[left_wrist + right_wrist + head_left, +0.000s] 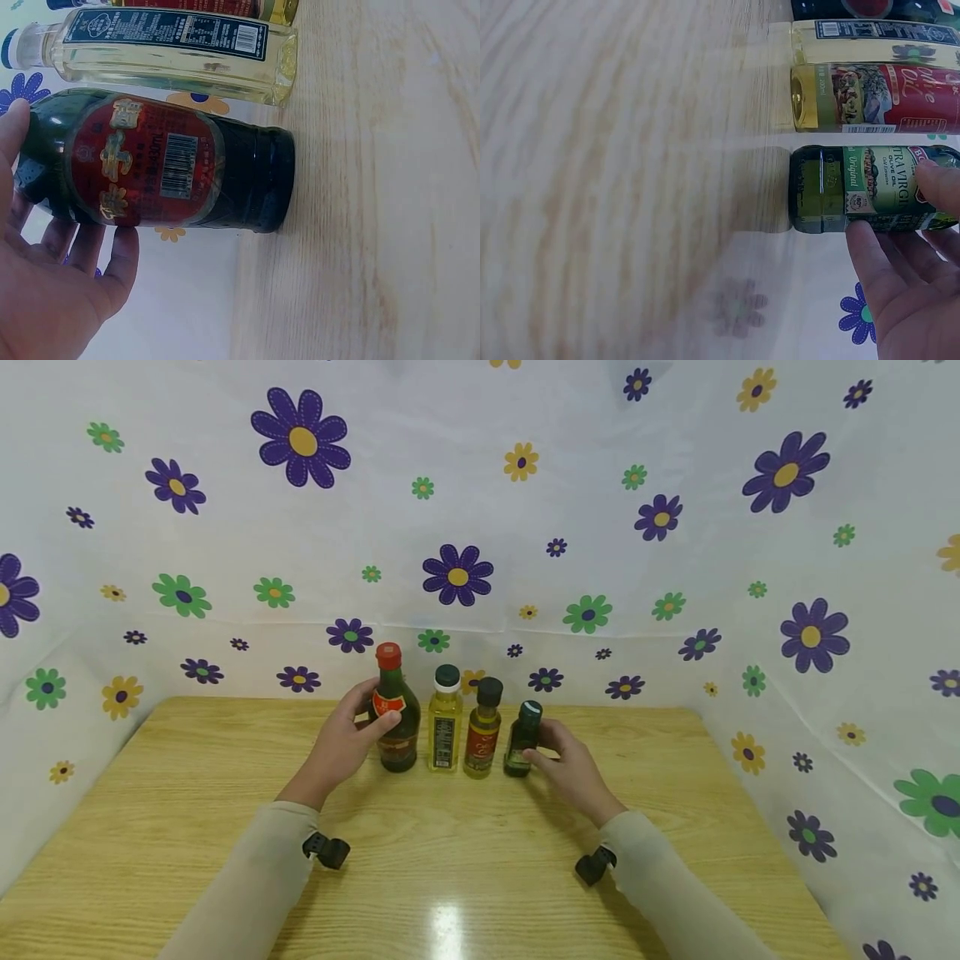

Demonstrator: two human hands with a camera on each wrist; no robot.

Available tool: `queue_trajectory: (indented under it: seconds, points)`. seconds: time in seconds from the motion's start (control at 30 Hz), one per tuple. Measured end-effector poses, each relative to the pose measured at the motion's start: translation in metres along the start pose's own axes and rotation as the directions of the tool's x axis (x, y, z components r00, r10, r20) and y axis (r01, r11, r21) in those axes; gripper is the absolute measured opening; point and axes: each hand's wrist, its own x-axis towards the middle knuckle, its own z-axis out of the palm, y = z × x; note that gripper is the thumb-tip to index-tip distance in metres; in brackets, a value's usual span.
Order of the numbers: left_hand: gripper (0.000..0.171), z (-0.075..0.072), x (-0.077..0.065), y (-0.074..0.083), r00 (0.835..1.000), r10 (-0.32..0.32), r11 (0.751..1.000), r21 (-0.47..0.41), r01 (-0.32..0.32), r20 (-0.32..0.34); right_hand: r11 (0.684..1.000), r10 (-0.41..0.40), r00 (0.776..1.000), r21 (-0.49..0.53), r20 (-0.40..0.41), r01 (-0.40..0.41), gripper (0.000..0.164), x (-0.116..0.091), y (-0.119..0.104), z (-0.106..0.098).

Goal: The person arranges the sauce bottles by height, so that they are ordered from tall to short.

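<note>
Four bottles would be several: they stand upright in a row on the wooden table (450, 843). At the left end is a dark green bottle (397, 747) with a red cap and red label; my left hand (347, 739) grips its upper body, thumb in front. The small dark green olive oil bottle (821, 191) stands at the right end, and my right hand (573, 772) holds it between thumb and fingers. Between them are a clear bottle of yellow oil (446, 731) with a dark cap and a red-labelled olive oil bottle (482, 743) with a black cap.
A white cloth (375, 510) printed with purple, green and yellow flowers hangs behind the table and along both sides. The row of bottles stands near the table's back edge, close in front of the cloth.
</note>
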Motion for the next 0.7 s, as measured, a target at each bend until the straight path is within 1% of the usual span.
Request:
queue_trajectory:
  seconds: [0.17,0.3,0.4,0.53,0.7]
  points:
    - [0.075,0.001,0.001,0.000,1.000,-0.010,1.000,-0.010,0.010,0.004,1.000,0.014,1.000,0.020,0.003,-0.014,0.053,0.002,0.002,0.001]
    - [0.074,0.002,0.005,-0.001,1.000,-0.014,1.000,-0.021,0.014,0.010,0.995,0.044,0.999,0.085,0.004,-0.044,0.068,0.003,0.004,0.000]
    - [0.077,0.001,0.008,-0.003,1.000,-0.015,1.000,-0.018,0.015,0.009,0.989,0.063,0.998,0.134,0.009,-0.063,0.078,0.002,0.005,-0.001]
    - [0.082,-0.003,0.008,-0.008,0.999,-0.032,0.999,-0.001,0.032,-0.008,0.987,0.061,0.998,0.147,0.023,-0.064,0.078,-0.002,0.005,-0.003]
    - [0.087,-0.010,0.005,-0.014,0.997,-0.062,0.998,-0.006,0.062,-0.038,0.988,0.047,0.999,0.143,0.016,-0.049,0.076,-0.009,0.006,-0.009]
